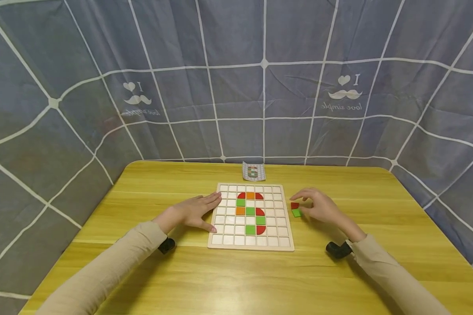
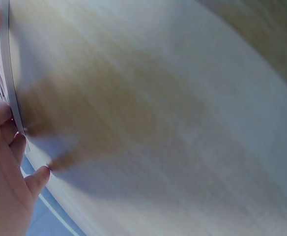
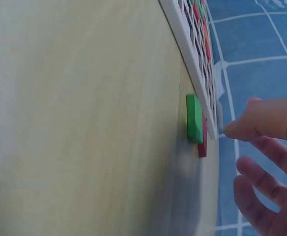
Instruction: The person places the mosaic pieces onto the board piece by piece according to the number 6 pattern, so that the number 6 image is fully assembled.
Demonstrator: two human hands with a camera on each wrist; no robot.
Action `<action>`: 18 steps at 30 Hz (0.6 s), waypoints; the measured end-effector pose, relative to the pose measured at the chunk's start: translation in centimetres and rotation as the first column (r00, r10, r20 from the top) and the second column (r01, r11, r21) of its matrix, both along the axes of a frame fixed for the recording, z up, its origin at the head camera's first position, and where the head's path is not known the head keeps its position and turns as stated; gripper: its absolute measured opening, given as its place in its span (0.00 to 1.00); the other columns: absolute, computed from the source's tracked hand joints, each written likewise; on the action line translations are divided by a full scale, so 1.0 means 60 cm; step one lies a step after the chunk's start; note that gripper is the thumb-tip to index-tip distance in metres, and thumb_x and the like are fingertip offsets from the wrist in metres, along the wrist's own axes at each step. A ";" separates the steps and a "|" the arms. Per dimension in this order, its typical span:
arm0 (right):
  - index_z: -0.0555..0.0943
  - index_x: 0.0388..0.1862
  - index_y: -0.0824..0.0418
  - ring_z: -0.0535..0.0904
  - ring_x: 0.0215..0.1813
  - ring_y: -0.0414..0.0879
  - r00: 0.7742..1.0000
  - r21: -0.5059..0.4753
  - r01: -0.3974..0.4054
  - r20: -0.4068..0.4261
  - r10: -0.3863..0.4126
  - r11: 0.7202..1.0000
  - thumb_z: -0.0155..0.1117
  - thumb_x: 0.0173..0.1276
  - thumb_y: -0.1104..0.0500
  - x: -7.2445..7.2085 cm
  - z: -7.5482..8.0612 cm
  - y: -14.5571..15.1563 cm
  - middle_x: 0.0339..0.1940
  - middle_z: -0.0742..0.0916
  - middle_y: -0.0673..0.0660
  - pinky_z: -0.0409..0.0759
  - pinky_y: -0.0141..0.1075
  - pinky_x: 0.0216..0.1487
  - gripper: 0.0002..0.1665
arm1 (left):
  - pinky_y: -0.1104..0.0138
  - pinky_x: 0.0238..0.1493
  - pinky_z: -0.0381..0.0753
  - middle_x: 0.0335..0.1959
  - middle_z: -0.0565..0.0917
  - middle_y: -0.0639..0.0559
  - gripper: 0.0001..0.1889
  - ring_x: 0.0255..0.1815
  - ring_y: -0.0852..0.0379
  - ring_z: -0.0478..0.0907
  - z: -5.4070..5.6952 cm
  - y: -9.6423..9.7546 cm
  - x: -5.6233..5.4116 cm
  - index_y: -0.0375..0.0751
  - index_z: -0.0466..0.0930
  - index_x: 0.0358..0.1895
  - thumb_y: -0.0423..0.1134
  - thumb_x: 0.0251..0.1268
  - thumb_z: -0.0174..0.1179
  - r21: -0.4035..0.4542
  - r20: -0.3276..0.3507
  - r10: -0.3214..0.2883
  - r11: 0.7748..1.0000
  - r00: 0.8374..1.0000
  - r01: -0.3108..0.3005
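Observation:
My left hand (image 1: 195, 212) rests at the left edge of a white wooden grid board (image 1: 250, 249), fingers spread straight and touching its frame. Several red rounded tiles, green square tiles and orange square tiles sit in the board's middle cells, forming an S-like curve. Just right of the board, a red tile (image 1: 294, 205) and a green tile (image 1: 297, 213) lie side by side on the table. Over and beside them hovers my right hand (image 1: 319, 206), its fingers loosely bent and holding nothing. In the right wrist view, the thumb is apart from the green tile (image 3: 194, 118).
A small card (image 1: 253, 172) printed with a coloured grid pattern stands behind the board, near the table's back edge. Beyond the yellow wooden table (image 1: 236, 280) hangs a grey-blue curtain (image 1: 236, 96) with white lines. Black wrist mounts (image 1: 338, 250) sit under both forearms.

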State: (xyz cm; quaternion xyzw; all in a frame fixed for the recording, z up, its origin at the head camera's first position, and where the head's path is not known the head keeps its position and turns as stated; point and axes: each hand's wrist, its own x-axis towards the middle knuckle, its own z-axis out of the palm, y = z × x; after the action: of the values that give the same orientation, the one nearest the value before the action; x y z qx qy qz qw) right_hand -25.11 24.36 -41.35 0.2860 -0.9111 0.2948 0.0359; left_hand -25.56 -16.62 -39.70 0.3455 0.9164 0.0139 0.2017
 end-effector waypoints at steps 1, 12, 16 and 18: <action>0.85 0.48 0.60 0.79 0.44 0.53 1.000 -0.004 -0.011 0.010 0.011 1.000 0.67 0.55 0.72 -0.004 -0.002 0.002 0.49 0.87 0.58 0.80 0.43 0.42 0.20 | 0.48 0.77 0.49 0.80 0.40 0.44 0.55 0.80 0.46 0.41 0.000 0.000 0.000 0.39 0.41 0.78 0.70 0.57 0.55 0.001 -0.002 -0.002 1.000 1.000 0.002; 0.84 0.49 0.63 0.80 0.40 0.45 0.986 -0.051 -0.131 0.100 0.135 0.990 0.60 0.56 0.76 -0.034 -0.024 0.012 0.46 0.88 0.59 0.79 0.34 0.38 0.22 | 0.48 0.77 0.50 0.80 0.41 0.44 0.55 0.80 0.46 0.42 -0.002 -0.001 0.004 0.38 0.42 0.77 0.69 0.58 0.56 0.013 0.001 -0.003 1.000 1.000 0.003; 0.84 0.50 0.64 0.82 0.48 0.50 0.980 -0.020 -0.138 0.139 0.139 0.990 0.58 0.59 0.75 -0.039 -0.023 0.012 0.48 0.87 0.61 0.81 0.40 0.45 0.21 | 0.48 0.77 0.50 0.80 0.41 0.44 0.54 0.80 0.46 0.42 -0.001 -0.001 0.004 0.39 0.43 0.77 0.69 0.58 0.56 0.017 -0.001 0.001 1.000 1.000 -0.001; 0.83 0.52 0.64 0.81 0.53 0.55 0.976 0.003 -0.126 0.179 0.124 0.992 0.57 0.61 0.74 -0.039 -0.020 0.012 0.51 0.86 0.62 0.81 0.47 0.52 0.20 | 0.48 0.77 0.50 0.80 0.41 0.44 0.55 0.80 0.46 0.42 -0.001 -0.001 0.004 0.39 0.43 0.77 0.69 0.57 0.56 0.017 0.000 0.004 1.000 1.000 -0.004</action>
State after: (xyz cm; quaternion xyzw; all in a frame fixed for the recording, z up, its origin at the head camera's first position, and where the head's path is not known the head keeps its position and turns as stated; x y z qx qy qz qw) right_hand -27.43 25.05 -42.54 0.3154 -0.8929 0.3143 -0.0664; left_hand -25.34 -16.65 -39.74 0.3456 0.9168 0.0221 0.1988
